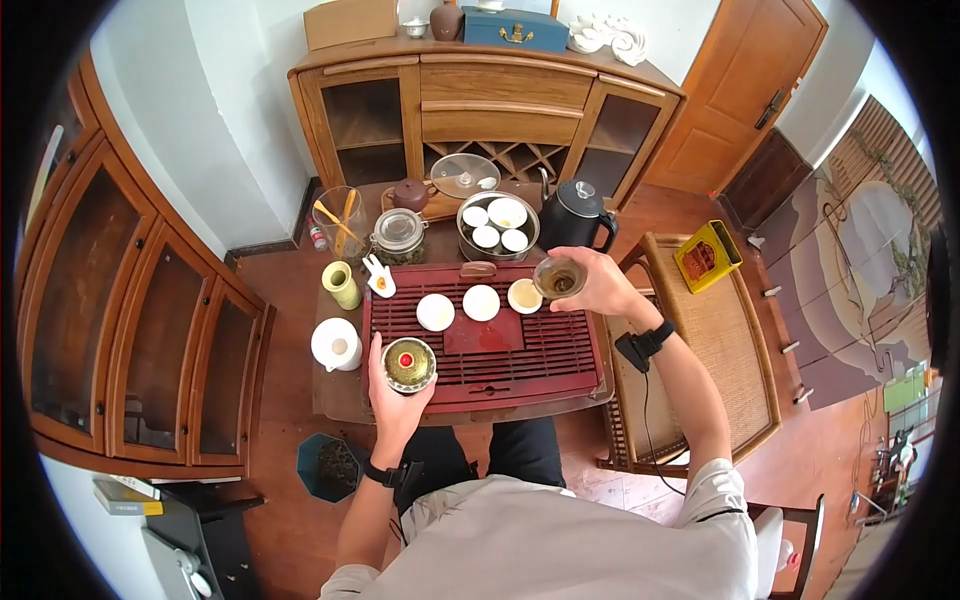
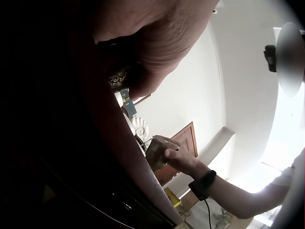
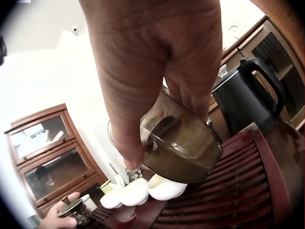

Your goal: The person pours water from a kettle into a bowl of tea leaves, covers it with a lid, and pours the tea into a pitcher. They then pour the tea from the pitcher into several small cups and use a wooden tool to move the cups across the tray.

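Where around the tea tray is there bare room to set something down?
The tea tray is bare between its three white cups and the near rim, right of the left hand. The rattan stand is bare in front of the yellow tin. Behind the tea tray is crowded: glass jar, metal pot, kettle.

Greenish-gold lid (image 1: 396, 368), white cups (image 1: 481, 303), dark-red tray (image 1: 485, 337)

White walls (image 1: 170, 110), reddish floor (image 1: 285, 310), wooden sideboard (image 1: 505, 85), brown door (image 1: 735, 80) — rightward, perhaps a painted screen (image 1: 835, 270).

Smooth and woven surfaces
Pitcher (image 3: 188, 148): smooth glass; cups (image 3: 135, 192): glossy, ceramic-looking; tray (image 3: 268, 167): glossy; kettle (image 3: 243, 102): matt; stand (image 1: 720, 350): woven cane.
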The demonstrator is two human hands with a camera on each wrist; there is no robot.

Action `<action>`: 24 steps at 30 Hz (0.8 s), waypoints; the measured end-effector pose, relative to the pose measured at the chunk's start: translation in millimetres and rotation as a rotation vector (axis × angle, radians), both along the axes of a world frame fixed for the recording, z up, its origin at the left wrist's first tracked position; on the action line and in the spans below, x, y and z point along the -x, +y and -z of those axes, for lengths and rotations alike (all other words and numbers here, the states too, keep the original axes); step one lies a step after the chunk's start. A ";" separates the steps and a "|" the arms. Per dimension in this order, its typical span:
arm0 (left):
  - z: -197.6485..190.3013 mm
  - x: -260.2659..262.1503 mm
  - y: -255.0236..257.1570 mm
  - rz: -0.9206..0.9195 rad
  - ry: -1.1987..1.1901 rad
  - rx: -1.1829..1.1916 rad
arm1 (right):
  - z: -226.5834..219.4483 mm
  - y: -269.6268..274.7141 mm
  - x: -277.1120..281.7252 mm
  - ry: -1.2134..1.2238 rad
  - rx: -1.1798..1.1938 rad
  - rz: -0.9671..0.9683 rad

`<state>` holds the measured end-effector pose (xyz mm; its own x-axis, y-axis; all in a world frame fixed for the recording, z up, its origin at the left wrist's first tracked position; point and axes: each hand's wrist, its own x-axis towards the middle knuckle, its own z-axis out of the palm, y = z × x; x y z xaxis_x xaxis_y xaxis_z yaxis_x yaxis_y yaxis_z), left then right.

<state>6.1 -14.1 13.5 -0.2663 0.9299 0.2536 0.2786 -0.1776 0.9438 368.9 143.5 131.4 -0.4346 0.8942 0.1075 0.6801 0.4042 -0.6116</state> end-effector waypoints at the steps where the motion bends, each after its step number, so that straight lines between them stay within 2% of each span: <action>1: 1.1 -1.0 -0.8 0.001 0.001 0.000 | 0.9 0.3 -0.6 0.003 0.006 -0.002; 3: 3.1 -2.3 -2.7 -0.066 0.213 -0.142 | 1.7 0.0 -0.9 0.013 0.008 -0.007; 6: -3.5 -6.9 -9.6 -0.083 0.329 -0.174 | 0.6 -0.1 -0.7 0.025 0.010 -0.007; 9: -7.4 -8.3 -14.1 -0.128 0.382 -0.198 | -0.1 -0.1 -0.6 0.015 0.001 -0.008; 13: -2.8 -5.7 -23.5 -0.170 0.338 -0.279 | -2.2 -0.8 0.6 -0.016 -0.001 -0.009; 16: -13.3 -5.0 -38.8 -0.305 0.597 -0.448 | 0.1 0.5 -1.6 -0.015 -0.004 -0.016; 17: -11.5 -5.8 -43.1 -0.302 0.596 -0.449 | -0.1 0.1 -1.8 -0.016 -0.004 -0.014; 19: -7.3 -6.8 -52.4 -0.139 0.579 -0.629 | -0.9 0.0 -1.7 -0.020 -0.018 -0.023; 21: -36.9 -24.5 -43.2 0.143 0.329 -0.680 | -2.1 0.2 -0.9 -0.018 -0.019 -0.019; 23: -41.4 -37.8 -47.1 0.381 0.054 -0.254 | -4.0 -0.2 -0.8 -0.019 -0.021 -0.014; 24: -34.3 -42.1 -42.4 0.445 -0.042 -0.151 | -5.1 -0.1 0.4 -0.020 -0.016 -0.019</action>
<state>48.3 -56.5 47.8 0.1371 0.9096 0.3923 0.1060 -0.4072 0.9072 368.5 143.3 136.6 -0.4536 0.8841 0.1127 0.6847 0.4266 -0.5910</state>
